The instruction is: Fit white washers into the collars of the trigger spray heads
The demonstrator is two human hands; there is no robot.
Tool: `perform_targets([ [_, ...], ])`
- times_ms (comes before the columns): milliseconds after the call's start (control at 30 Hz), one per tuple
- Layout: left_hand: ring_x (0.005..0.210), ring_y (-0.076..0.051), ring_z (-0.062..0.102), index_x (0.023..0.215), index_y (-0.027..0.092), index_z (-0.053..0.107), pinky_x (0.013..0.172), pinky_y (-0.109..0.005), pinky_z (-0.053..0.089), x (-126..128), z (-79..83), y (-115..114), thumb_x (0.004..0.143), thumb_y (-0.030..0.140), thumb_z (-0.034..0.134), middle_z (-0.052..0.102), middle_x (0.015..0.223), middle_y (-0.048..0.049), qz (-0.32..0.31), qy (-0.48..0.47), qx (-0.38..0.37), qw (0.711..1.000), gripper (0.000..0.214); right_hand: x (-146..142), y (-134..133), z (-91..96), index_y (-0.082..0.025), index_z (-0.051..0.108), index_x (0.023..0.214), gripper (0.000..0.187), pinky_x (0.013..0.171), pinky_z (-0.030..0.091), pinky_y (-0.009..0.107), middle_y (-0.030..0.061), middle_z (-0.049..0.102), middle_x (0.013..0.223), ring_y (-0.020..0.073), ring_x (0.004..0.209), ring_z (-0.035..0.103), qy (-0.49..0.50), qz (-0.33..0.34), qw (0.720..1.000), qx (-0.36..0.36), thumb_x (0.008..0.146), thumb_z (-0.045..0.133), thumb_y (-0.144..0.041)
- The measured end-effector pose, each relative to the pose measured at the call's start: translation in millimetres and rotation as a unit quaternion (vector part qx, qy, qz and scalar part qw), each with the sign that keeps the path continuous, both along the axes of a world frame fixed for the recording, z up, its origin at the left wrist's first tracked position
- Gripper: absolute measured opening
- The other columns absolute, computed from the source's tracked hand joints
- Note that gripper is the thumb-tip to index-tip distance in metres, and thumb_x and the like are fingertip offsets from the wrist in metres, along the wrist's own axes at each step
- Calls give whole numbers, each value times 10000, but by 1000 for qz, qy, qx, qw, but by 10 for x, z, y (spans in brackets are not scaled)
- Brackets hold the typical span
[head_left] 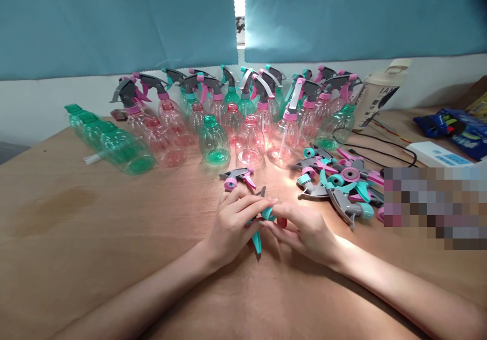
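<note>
My left hand (232, 221) is closed around a grey and teal trigger spray head (257, 242), its teal lever pointing down toward me. The fingers of my right hand (306, 228) close on the teal collar end of this same spray head. A small reddish patch (282, 222) shows beneath my right fingers, too hidden to make out. Just beyond my left hand, a grey and pink spray head (238, 178) lies on the wooden table (114, 259). To the right is a pile of loose spray heads (335, 180) in grey, pink and teal.
Clear pink bottles (250, 142) and green bottles (215, 144) stand across the back, several with spray heads fitted. Green bottles at left (125, 147) look smeared. A cream tumbler (380, 94), black cable (384, 149), white power strip (437, 155) and blue packet (456, 129) are at right.
</note>
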State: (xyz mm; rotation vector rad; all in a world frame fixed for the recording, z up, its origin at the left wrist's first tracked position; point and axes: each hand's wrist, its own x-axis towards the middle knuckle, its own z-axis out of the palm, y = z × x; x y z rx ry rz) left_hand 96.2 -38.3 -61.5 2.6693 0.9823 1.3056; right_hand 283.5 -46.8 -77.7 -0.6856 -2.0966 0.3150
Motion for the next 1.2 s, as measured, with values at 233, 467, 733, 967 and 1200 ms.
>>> perform_targets([
  [233, 810, -173, 523, 1070, 181, 667, 756, -316, 387, 10, 0, -2, 907, 253, 597, 730, 953, -24, -9, -2, -41, 999, 191, -28, -2, 51, -176, 564, 953, 58, 540, 464, 210, -5, 628, 712, 100, 569, 573, 11, -22, 1000, 5, 925, 537, -220],
  [467, 840, -178, 529, 1079, 206, 672, 771, -326, 383, 15, -11, -15, 897, 219, 609, 722, 974, -13, -1, -1, -88, 996, 193, -29, 5, 52, -185, 567, 894, 46, 546, 472, 216, 7, 618, 717, 114, 598, 588, -2, -27, 1000, 9, 915, 526, -181],
  [733, 848, -182, 542, 1170, 244, 656, 777, -327, 431, 22, -8, -10, 898, 185, 588, 721, 971, -18, 3, 10, -102, 995, 286, -65, 6, 52, -195, 568, 873, 90, 554, 487, 225, 12, 619, 722, 123, 602, 590, -4, -29, 999, 13, 911, 495, -159],
  [967, 866, -188, 540, 1114, 200, 678, 788, -320, 452, -5, -4, 23, 875, 237, 635, 709, 943, -35, 3, -11, -114, 993, 245, -33, 17, 19, -185, 576, 862, 115, 528, 486, 220, 11, 627, 685, 120, 569, 591, -2, -44, 999, 4, 936, 490, -203],
  [1200, 897, -197, 548, 1103, 227, 685, 839, -351, 420, -38, -12, 36, 862, 238, 656, 721, 955, -26, 55, 0, -85, 995, 244, -50, -22, -9, -195, 597, 885, 116, 512, 521, 213, -2, 661, 702, 115, 575, 610, 76, -57, 989, -117, 919, 535, -286],
])
